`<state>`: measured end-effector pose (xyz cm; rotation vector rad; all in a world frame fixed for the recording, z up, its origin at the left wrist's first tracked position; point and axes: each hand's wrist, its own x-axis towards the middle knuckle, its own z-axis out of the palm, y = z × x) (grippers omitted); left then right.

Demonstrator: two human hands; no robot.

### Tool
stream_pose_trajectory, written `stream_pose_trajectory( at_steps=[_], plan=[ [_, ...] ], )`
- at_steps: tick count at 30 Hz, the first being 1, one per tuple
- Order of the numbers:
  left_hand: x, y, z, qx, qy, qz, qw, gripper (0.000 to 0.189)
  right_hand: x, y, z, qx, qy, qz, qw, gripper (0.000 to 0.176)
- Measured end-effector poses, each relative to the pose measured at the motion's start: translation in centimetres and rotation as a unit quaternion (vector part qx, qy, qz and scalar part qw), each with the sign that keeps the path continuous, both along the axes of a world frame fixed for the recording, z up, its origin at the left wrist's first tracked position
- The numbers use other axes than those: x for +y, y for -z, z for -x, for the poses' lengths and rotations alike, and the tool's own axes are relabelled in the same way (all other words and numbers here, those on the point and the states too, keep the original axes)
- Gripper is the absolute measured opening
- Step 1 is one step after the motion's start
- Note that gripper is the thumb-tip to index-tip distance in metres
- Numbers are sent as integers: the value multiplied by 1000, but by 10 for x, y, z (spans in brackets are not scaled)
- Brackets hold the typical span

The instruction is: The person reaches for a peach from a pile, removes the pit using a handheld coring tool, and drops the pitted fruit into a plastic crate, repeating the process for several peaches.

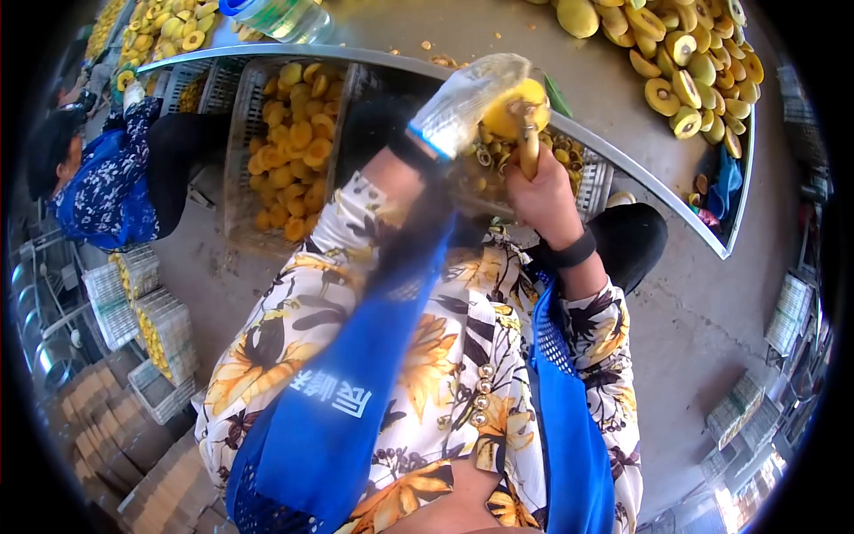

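Note:
My left hand (467, 100), in a white knit glove with a blue cuff edge, is closed around a yellow peach (503, 116) above the table's near edge. My bare right hand (541, 191) grips the light wooden handle of a pitting tool (529, 149). The tool's head meets the peach's face; how deep it sits cannot be made out. Beneath both hands, a crate (594, 178) contains dark-centred pits and scraps. Left of it, another crate (233, 182) is filled with orange-yellow pitted peach halves (298, 142).
Cut peaches (685, 67) with pits are heaped on the metal table (400, 31) at right. A clear container (286, 20) stands at the back. One co-worker (107, 178) sits at left near more fruit. Stacked white crates (165, 325) stand behind. A blue cloth (725, 187) lies in the right corner.

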<state>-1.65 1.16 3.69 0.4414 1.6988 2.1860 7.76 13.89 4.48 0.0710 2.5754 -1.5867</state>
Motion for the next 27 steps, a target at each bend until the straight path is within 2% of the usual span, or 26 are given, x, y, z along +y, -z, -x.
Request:
stream_pose_trajectory(
  at_steps=[2, 3, 4, 6, 7, 10, 12, 14, 16, 17, 20, 21, 23, 25, 27],
  plan=[
    [8, -2, -13, -28, -75, -22, 997, 23, -5, 0, 2, -95, 62, 161, 980, 10],
    [12, -3, -19, -40, -113, -33, 992, 22, -12, 6, 0, -79, 64, 178, 979, 8],
    [17, 5, -22, -166, -162, -85, 969, 22, -18, 12, -1, -63, 66, 195, 977, 6],
    [11, 14, -29, -52, -156, -5, 986, 29, -20, 20, -3, -108, 51, 190, 974, 9],
    [10, 21, -24, -119, -134, -32, 983, 32, -22, 13, -4, -149, 57, 219, 963, 10],
    [15, 4, -23, -173, -158, -157, 959, 21, -27, -8, -4, -235, 70, 276, 929, 13],
    [18, 19, -21, 18, -184, -52, 981, 23, -27, -8, -4, -252, 69, 276, 925, 14],
    [19, 33, -15, 145, -196, -8, 970, 24, -28, -9, -4, -269, 76, 293, 914, 14],
    [18, 37, -13, 107, -176, -67, 976, 24, -27, -8, -4, -278, 63, 338, 897, 14],
    [19, 35, -17, 19, -153, -133, 979, 24, -25, -7, -6, -280, 49, 373, 883, 13],
    [18, 21, -19, -87, -128, -141, 978, 24, -17, -4, -9, -293, 19, 481, 826, 12],
    [16, 20, -16, -78, -135, -85, 984, 25, -15, -4, -9, -298, 12, 516, 803, 12],
    [15, 16, -16, -91, -151, -51, 983, 26, -8, 0, -6, -311, -2, 576, 756, 13],
    [18, 14, -15, -155, -148, -96, 972, 28, -2, 8, -3, -313, -24, 628, 712, 14],
    [16, 25, -8, -273, -105, -140, 946, 34, 1, 19, -6, -230, -83, 555, 795, 13]
  ],
)
